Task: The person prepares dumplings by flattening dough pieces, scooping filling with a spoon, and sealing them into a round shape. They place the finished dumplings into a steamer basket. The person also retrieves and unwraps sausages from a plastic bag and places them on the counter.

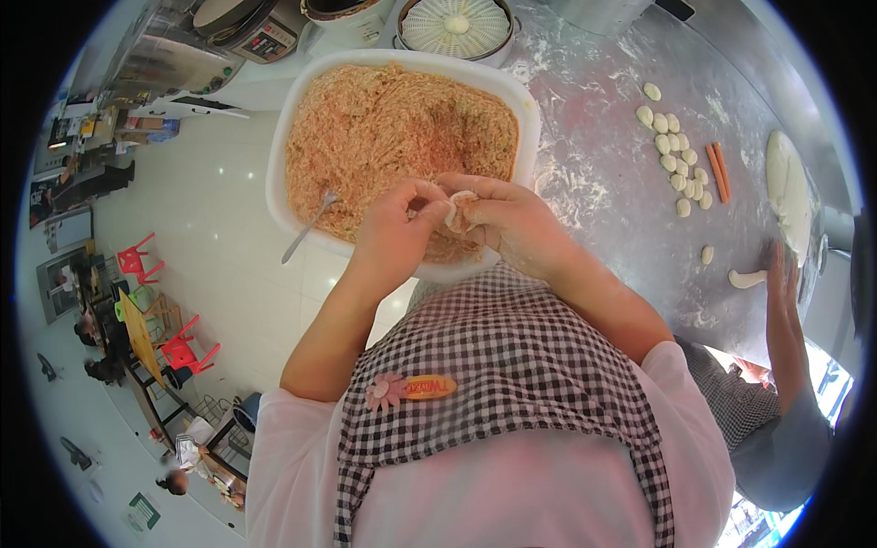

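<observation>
My left hand [401, 236] and my right hand [524, 222] meet over the near side of a white plastic tub [275, 161] heaped with minced filling [384, 123]. Between them is a small dough wrapper [460, 209] with some filling showing in its opening. The right hand cups the wrapper from its side, while the left thumb and fingers pinch its edge. Fingers hide part of the dough. A metal spoon [308, 229] leans in the tub's left near corner, its handle over the rim.
Several dough pieces [675, 144] and two orange-brown rolling pins [718, 172] lie on the floured metal table [603, 226]. A co-worker's hands [781, 267] are beside a dough strip [747, 279] and a large dough slab [788, 192]. Behind the tub stand a steamer [458, 27] and cookers [264, 41].
</observation>
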`<state>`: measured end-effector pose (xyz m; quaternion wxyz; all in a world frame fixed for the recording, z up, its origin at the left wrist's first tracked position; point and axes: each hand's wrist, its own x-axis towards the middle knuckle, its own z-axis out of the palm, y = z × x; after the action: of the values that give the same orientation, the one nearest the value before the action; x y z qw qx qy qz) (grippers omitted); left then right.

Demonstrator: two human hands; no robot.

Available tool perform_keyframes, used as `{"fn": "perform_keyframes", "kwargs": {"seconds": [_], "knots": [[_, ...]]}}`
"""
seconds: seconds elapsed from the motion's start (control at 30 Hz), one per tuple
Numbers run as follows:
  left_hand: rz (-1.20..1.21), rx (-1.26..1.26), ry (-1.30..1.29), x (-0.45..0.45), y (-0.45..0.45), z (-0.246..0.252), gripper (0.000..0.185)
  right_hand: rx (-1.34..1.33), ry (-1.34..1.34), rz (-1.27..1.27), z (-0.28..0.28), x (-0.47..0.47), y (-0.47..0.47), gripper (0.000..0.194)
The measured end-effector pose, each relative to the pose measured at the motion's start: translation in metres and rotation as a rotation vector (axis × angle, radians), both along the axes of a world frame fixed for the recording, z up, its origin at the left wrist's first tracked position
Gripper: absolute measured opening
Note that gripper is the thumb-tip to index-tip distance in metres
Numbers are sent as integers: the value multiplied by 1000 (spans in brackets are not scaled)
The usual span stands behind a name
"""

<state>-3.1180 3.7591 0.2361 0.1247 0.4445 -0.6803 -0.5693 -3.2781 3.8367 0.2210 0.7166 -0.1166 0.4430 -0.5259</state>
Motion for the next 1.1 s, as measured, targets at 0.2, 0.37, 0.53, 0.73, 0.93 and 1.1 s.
{"fn": "perform_keyframes", "kwargs": {"seconds": [0.2,0.37,0.53,0.73,0.93,1.1], "knots": [[-97,-154,-13,1,-2,2,16,-55,482,234,13,-6,0,48],[-76,-165,30,-6,2,9,16,-149,663,320,16,-9,-5,62],[-107,-140,-53,-9,1,16,14,-231,940,479,13,-12,-9,73],[-80,-155,6,-6,-8,17,10,-19,189,238,13,-20,-7,58],[-109,-227,66,-11,-7,12,10,-46,457,346,16,-23,-13,45],[-45,-156,89,-11,-6,16,11,-235,480,314,21,-29,-16,43]]}}
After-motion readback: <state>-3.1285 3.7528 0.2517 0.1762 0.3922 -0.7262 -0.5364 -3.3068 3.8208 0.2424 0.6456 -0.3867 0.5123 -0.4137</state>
